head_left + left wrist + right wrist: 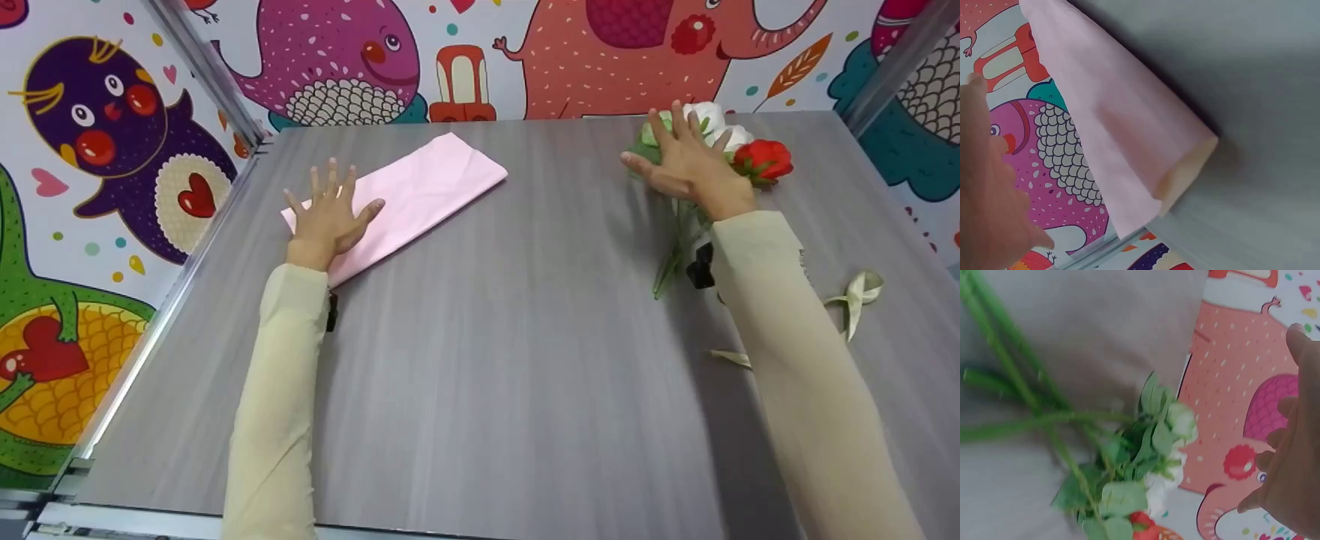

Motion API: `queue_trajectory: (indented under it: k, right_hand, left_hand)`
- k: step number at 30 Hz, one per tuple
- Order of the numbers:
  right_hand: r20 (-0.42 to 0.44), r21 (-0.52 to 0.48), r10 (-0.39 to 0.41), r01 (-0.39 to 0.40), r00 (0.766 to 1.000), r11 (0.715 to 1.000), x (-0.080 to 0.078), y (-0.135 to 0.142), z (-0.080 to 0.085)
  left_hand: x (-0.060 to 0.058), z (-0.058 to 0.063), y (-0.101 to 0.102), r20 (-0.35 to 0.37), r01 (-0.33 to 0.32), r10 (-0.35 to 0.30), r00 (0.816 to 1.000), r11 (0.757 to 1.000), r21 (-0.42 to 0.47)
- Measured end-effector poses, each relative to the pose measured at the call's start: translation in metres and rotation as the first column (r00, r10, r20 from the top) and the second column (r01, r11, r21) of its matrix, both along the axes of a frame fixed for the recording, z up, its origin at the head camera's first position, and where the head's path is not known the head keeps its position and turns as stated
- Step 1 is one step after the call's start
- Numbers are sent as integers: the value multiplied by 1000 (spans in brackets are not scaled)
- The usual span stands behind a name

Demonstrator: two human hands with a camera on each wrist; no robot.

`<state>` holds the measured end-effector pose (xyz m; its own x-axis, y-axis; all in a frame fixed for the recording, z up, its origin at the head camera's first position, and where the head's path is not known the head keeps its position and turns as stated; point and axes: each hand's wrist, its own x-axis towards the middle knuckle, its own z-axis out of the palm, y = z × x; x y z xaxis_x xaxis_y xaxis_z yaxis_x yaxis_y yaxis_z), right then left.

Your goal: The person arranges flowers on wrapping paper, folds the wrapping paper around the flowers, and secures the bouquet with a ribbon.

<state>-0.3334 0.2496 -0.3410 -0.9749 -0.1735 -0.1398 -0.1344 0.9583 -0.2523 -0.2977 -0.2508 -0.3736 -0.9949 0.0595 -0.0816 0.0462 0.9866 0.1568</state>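
Observation:
My left hand (330, 221) is spread with straight fingers over the near left end of a folded sheet of pink wrapping paper (427, 191). In the left wrist view the pink paper (1112, 107) shows a rolled-over fold with an opening at its end, and the fingers stand apart from it. On the right, my right hand (694, 165) spreads its fingers above a bunch of artificial flowers, with a red flower (763, 161) and white flowers (709, 120) showing past it. Green stems (1016, 371) and leaves (1123, 498) appear in the right wrist view, beside the hand.
A pale ribbon (859, 296) lies on the right of the grey wood-grain table (510, 360), partly hidden under the right forearm. Cartoon-printed panels (360, 60) stand behind and to the left. A metal rail (172, 315) runs along the left edge.

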Motion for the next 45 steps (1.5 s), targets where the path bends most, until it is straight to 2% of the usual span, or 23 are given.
queue_trajectory:
  k: [8,15,22,28,38,45]
  right_hand:
    - [-23,-24,84,-84,996,996,6,-28,-5]
    - [-63,-22,166,-167,984,986,12,-59,-6]
    - [-77,11,209,-208,975,978,15,-88,-8]
    - [-48,14,237,-237,970,971,15,-113,-11]
    - [-18,19,307,-306,952,952,20,-164,-37]
    - [-5,-36,364,-364,931,931,23,-193,-51]
  left_hand:
    - [15,-5,-16,-24,14,-14,1000,1000,15]
    - [29,-12,-22,-48,53,-53,997,999,11]
    - [40,-15,-30,-47,42,-40,998,998,50]
    - [50,-17,-43,-46,20,-17,999,998,63]
    - [66,-28,-60,-12,-35,37,999,991,133]
    - [69,-34,-66,41,-66,61,997,988,138]
